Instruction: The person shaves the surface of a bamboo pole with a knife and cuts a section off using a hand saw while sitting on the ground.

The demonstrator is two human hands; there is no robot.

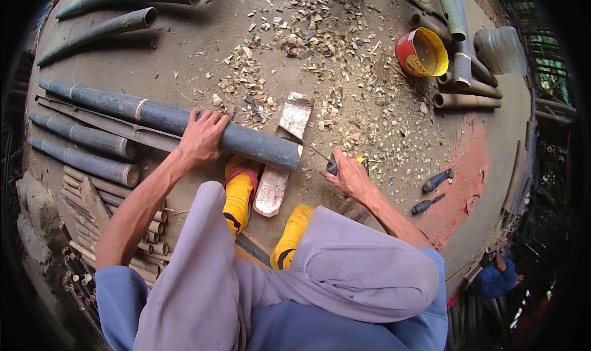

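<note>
A thick dark green bamboo pole (pixel 261 146) lies slanting before me, its right end resting across a pale, hewn wooden block (pixel 271 192). My left hand (pixel 202 134) is closed over the top of the pole, a little back from that end. In my right hand (pixel 349 177) is the dark handle of a long thin-bladed tool (pixel 316 151). Its blade is seen nearly edge-on, so I cannot tell saw from knife. The blade runs up and left past the pole's end, over the block. A yellow and black object (pixel 363 161) shows just behind my right hand.
My yellow-covered feet (pixel 239 197) flank the block's near end. Wood chips (pixel 308 34) litter the ground ahead. A red and yellow bucket (pixel 422 52) stands by bamboo at far right. Two dark tools (pixel 438 180) lie right. More poles (pixel 86 135) lie left; another person (pixel 495 277) is at lower right.
</note>
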